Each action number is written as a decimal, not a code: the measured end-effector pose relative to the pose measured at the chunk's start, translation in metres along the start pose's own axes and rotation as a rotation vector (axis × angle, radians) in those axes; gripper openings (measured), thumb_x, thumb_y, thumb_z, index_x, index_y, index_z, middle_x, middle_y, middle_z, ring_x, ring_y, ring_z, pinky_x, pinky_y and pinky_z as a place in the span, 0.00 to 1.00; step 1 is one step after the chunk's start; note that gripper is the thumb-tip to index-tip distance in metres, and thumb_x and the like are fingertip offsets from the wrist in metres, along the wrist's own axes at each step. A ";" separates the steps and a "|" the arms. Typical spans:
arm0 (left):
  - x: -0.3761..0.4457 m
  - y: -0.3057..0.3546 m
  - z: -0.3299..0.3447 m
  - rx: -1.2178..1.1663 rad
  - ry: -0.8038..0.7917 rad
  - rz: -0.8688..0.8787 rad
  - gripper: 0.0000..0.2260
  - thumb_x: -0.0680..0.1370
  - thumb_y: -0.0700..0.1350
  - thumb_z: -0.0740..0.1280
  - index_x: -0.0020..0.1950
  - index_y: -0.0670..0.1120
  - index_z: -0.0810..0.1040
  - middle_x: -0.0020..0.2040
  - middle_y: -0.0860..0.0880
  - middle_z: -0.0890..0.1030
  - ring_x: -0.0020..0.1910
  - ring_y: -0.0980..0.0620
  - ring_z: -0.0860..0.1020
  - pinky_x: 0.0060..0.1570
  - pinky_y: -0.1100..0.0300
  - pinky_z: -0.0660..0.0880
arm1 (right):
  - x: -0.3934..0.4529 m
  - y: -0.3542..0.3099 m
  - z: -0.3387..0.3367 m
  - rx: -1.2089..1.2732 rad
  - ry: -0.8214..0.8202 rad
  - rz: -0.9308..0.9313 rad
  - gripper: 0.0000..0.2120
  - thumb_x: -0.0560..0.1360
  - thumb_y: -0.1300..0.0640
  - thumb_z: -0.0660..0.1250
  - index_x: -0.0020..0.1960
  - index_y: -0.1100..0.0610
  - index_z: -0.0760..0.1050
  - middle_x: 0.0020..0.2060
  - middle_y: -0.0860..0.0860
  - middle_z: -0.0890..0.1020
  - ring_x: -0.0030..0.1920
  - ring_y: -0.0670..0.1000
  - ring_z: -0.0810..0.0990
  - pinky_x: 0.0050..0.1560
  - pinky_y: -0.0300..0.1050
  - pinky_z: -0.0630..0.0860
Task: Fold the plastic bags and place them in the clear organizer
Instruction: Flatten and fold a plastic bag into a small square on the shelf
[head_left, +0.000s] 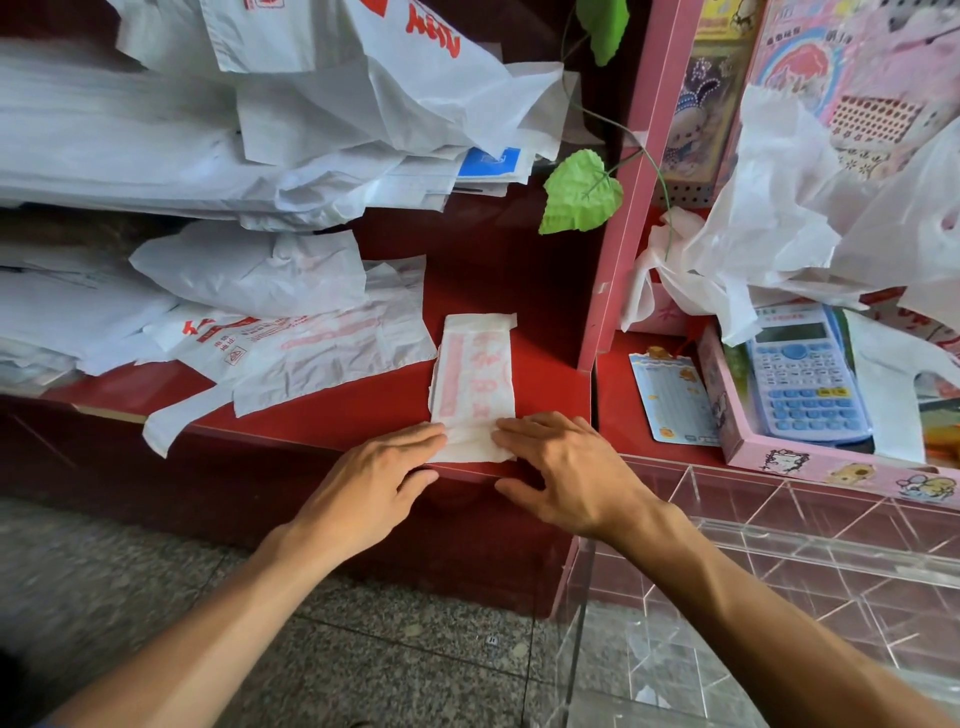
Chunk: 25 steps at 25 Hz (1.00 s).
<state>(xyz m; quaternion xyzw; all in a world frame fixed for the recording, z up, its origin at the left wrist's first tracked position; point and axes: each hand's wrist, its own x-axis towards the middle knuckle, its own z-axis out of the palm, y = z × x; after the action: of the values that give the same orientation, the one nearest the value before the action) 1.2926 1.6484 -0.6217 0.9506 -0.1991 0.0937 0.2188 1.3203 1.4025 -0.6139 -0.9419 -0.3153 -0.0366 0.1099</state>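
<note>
A white plastic bag with red print (475, 374), folded into a narrow strip, lies on the red counter (550, 395) near its front edge. My left hand (379, 483) presses flat on the strip's near left corner. My right hand (561, 467) presses its near right corner, fingers spread. Loose white bags (291, 343) lie unfolded to the left, and a bigger heap (311, 130) is piled behind them. The clear organizer (769, 561), with divided compartments, stands low at the right.
A pink tray (779, 462) at the right holds a blue calculator (805, 379) and more bags (769, 234). A small blue card (675, 400) lies on the counter. Green fake leaves (582, 192) hang above. Speckled floor lies below.
</note>
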 end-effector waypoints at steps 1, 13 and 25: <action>-0.001 -0.002 0.000 -0.015 0.019 -0.004 0.21 0.78 0.44 0.70 0.71 0.47 0.73 0.70 0.59 0.70 0.69 0.68 0.64 0.66 0.81 0.51 | 0.000 -0.001 0.000 -0.014 0.002 -0.001 0.29 0.78 0.40 0.62 0.75 0.52 0.66 0.75 0.47 0.67 0.73 0.52 0.64 0.69 0.55 0.64; -0.002 0.001 -0.002 -0.224 0.227 -0.164 0.11 0.72 0.40 0.76 0.49 0.55 0.86 0.46 0.59 0.83 0.48 0.62 0.80 0.49 0.70 0.75 | -0.005 0.000 0.005 0.223 0.232 0.016 0.15 0.71 0.46 0.73 0.55 0.52 0.82 0.52 0.45 0.84 0.53 0.49 0.78 0.55 0.47 0.75; 0.016 0.014 -0.009 -0.413 0.129 -0.389 0.07 0.75 0.43 0.73 0.36 0.48 0.84 0.29 0.58 0.79 0.31 0.62 0.74 0.34 0.72 0.67 | 0.010 0.009 -0.004 0.644 0.235 0.234 0.07 0.77 0.53 0.70 0.42 0.54 0.83 0.33 0.50 0.82 0.34 0.52 0.78 0.38 0.50 0.74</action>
<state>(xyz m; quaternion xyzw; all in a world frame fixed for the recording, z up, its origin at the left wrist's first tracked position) 1.3004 1.6358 -0.6038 0.8985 -0.0134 0.0677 0.4336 1.3340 1.4008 -0.6098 -0.8781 -0.1860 -0.0308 0.4398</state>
